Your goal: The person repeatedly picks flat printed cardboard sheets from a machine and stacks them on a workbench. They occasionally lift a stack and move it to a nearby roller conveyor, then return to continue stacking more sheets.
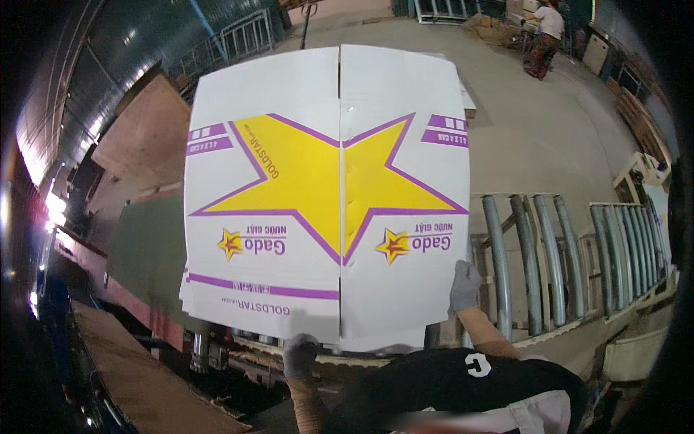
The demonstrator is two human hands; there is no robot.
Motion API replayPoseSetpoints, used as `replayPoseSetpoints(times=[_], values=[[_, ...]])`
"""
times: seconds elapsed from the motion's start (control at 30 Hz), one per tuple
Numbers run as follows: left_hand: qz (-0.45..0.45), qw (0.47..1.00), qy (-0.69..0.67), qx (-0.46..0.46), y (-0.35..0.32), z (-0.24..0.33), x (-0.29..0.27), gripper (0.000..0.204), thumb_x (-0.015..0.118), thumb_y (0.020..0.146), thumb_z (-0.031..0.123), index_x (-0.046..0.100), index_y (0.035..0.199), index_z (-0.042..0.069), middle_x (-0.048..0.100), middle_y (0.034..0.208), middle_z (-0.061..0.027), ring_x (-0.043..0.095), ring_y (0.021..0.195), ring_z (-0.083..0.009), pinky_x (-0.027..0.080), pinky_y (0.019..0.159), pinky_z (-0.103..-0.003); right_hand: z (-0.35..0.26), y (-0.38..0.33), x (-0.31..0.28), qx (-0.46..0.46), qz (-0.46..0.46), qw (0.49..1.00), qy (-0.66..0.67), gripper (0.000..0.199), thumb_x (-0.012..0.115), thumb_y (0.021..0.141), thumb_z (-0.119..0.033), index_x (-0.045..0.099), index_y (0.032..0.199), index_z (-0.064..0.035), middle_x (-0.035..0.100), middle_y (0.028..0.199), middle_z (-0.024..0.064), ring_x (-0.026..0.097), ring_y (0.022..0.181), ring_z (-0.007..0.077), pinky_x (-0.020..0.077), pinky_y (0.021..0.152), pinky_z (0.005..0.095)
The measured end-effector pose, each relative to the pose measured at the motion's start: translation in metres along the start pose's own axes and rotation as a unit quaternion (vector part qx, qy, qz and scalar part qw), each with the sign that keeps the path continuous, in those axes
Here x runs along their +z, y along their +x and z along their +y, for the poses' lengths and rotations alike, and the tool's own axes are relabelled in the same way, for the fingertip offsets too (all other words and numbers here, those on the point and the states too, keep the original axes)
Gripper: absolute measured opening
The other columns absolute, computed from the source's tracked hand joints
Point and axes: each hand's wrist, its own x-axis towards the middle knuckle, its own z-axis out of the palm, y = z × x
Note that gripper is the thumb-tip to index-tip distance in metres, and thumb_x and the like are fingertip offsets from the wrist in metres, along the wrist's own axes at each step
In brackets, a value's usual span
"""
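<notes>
Both gloved hands clamp the flattened white carton sheet (329, 195) with its yellow star, left hand (300, 356) under its lower edge, right hand (464, 286) at its corner; level grips should prevent sagging.

I see one flat white cardboard carton sheet (329, 195) filling the centre, printed with a big yellow star outlined in purple. Purple bands and two small star logos mark its panels.

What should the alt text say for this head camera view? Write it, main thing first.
Two gloved hands, left hand and right hand, hold up a flat white cardboard sheet printed with a big yellow star outlined in purple. Metal rollers lie to the right, and another person stands far off on the concrete floor.
</notes>
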Motion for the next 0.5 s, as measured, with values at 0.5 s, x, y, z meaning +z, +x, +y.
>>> replayPoseSetpoints(times=[0.5], values=[[-0.142,0.958,-0.241,-0.067,0.084,-0.065,-0.014,0.022,0.065,0.071,0.001,0.07,0.091,0.011,0.068,0.083,-0.0082,0.066,0.075,-0.0241,0.052,0.065,-0.035,0.094,0.026,0.075,-0.192,0.101,0.975,-0.051,0.032,0.05,0.096,-0.023,0.053,0.075,0.0009,0.049,0.064,0.004,0.043,0.063,0.0119,0.0393,0.055,0.0322]])
